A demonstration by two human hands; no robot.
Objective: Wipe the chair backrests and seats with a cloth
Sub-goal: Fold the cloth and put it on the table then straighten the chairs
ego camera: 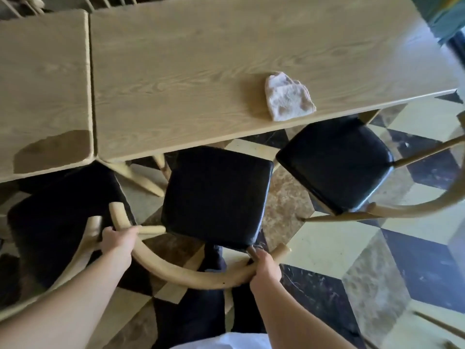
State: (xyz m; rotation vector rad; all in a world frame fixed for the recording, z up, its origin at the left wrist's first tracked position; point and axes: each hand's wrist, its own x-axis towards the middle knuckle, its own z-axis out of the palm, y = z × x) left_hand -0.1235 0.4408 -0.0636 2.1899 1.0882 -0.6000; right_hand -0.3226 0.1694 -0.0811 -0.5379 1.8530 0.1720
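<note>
**Both hands on middle chair's backrest; cloth on table**

Left hand (118, 239) and right hand (264, 267) grip the curved wooden backrest (191, 274), fingers closed round it, lower centre. Black seat (216, 197) above. Crumpled cloth (288, 96) lies near the table (201, 71) edge, right of centre, untouched.

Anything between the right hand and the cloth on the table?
Nothing on the tabletop blocks the cloth, which lies alone near the edge. Both the right hand and left hand grip the middle chair's backrest; its black seat lies between.
</note>
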